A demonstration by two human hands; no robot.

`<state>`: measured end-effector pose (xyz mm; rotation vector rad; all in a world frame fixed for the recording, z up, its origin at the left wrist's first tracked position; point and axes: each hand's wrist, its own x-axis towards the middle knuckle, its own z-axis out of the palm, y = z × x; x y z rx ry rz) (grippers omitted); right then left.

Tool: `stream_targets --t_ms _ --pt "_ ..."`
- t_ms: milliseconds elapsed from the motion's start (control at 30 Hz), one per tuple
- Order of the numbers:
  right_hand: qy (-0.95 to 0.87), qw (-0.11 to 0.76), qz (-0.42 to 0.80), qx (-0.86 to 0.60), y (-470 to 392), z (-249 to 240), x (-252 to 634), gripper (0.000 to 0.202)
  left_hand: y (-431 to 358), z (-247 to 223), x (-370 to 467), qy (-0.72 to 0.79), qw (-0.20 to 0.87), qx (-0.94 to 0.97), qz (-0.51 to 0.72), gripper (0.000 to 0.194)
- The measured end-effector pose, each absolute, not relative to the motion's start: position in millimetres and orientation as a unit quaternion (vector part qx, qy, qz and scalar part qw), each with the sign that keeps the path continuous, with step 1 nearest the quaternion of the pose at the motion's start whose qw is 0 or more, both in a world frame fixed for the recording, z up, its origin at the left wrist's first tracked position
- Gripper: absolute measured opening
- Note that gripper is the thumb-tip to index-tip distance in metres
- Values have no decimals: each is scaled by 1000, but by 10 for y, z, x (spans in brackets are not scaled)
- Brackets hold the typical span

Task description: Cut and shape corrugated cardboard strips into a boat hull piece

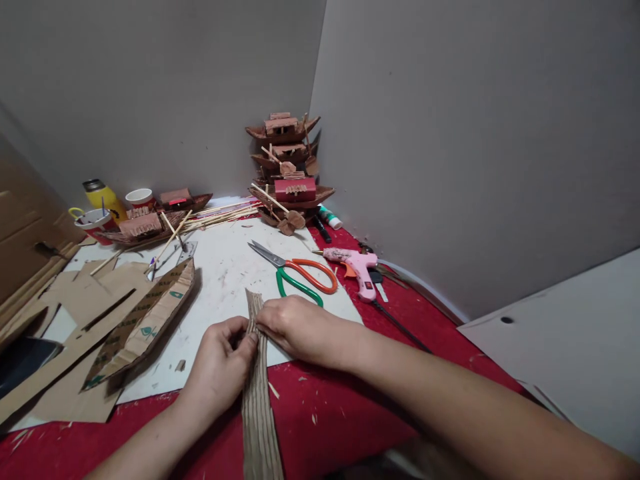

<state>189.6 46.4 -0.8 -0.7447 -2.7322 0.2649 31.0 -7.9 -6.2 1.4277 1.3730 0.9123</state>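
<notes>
A long strip of corrugated cardboard [259, 407], its ridges bare, runs from the table's front edge up onto the white sheet. My left hand [225, 357] pinches the strip's left edge between thumb and fingers. Across from it, my right hand [293, 327] grips the right edge near the far end, fingers bent over the ridges. Just beyond my right hand lie scissors [280, 261] with one orange and one green handle, blades apart. A boat-shaped cardboard hull [155, 313] with printed marks rests to the left of my left hand.
Behind the scissors' right side lies a pink glue gun [357, 263] with a black cord. Finished model boats [295, 191] are stacked in the back corner. Thin sticks [225, 217], cups [95, 223] and a yellow bottle [105, 199] stand at back left. Flat cardboard pieces [80, 400] cover the left.
</notes>
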Motion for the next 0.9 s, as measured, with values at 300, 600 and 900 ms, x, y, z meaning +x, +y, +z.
stream_targets --t_ms 300,600,900 --pt "-949 148 22 -279 398 -51 1785 10 -62 -132 298 552 467 575 384 19" --pt "-853 345 151 -361 586 -69 1918 13 -35 -114 274 543 524 494 431 13" --pt "-858 358 178 -324 518 -94 1904 13 9 -119 264 502 570 464 456 25"
